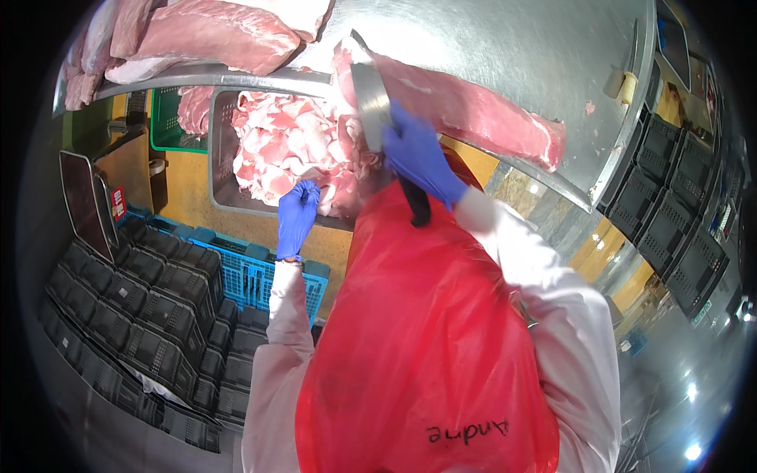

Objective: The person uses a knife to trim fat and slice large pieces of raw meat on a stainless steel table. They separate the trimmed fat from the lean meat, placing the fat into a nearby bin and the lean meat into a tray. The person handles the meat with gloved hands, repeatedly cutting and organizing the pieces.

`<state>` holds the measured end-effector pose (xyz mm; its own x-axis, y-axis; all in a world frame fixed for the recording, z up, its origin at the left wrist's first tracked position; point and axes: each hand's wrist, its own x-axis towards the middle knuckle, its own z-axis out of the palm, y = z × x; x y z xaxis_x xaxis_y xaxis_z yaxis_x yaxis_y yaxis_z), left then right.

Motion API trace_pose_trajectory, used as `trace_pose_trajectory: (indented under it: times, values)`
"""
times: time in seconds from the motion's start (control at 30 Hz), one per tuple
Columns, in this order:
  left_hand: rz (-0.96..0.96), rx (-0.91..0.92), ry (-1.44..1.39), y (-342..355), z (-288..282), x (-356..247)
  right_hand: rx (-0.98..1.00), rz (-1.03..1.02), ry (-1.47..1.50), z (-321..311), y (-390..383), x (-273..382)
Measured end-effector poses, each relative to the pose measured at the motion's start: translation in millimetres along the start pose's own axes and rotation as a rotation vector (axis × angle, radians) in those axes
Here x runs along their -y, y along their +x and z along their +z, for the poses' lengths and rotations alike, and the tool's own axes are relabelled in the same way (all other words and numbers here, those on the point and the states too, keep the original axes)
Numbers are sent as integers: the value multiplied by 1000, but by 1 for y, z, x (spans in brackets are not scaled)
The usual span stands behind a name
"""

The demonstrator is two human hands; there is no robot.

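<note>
My right hand [422, 151], in a blue glove, is closed round the black handle of a knife [371, 102]. The knife's broad blade lies across the left end of a long pink meat loin [465, 102] on the steel table. My left hand [297, 217], gloved in blue too, is low over the near edge of a grey bin. Its fingertips are drawn together by the meat trimmings [288, 142] heaped in there; whether they grip a piece is hidden.
The steel table [505, 47] has a raised rim, and more large meat cuts [213, 35] lie at its far left. Beside the grey bin [223, 158] stands a green crate [163, 118] with meat. Black crates [150, 315] and a blue pallet [256, 276] are at lower left; more black crates [670, 197] stand right.
</note>
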<state>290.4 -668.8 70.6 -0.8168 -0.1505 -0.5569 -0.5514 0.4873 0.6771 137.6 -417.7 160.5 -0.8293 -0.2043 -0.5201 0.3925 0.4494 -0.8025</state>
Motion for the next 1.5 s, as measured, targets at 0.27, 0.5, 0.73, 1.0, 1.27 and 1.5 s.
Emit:
trace_pose_trajectory:
  times: [0.27, 0.5, 0.73, 1.0, 1.27, 1.5]
  values:
    - [34, -144, -3, 7, -16, -15, -128, -386, -56, 19, -13, -26]
    - [14, -323, 1, 4, -33, -39, -42, -281, -271, 13, 17, -8]
    - [-31, -279, -455, 31, -26, -94, -52, -388, -538, -49, -52, -30]
    - [874, -282, 457, 76, -65, -195, 132, -432, -875, -44, -72, -7]
    - [861, -308, 592, 66, -101, -139, 254, -401, -914, -44, -78, 3]
    - [-39, 641, 860, 60, -62, 62, 78, -367, -522, -95, -85, -56]
